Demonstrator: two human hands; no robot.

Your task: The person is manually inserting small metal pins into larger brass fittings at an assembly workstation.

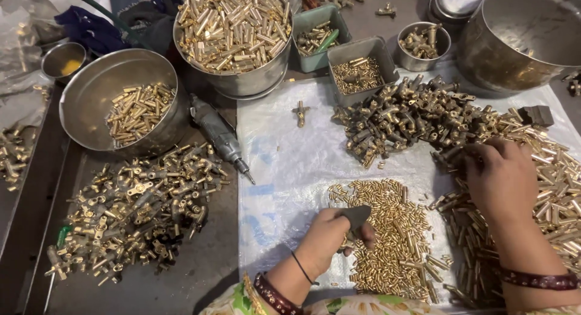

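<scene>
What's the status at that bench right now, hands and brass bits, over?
Left hand gripping a small dark flat piece over the small brass pins. Right hand down in the brass fittings pile. Nothing blocking either hand.

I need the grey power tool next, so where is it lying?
In the head view, the grey power tool lies left of centre at the white sheet's left edge, between the tilted steel bowl and the sheet, its tip pointing toward the person.
</scene>
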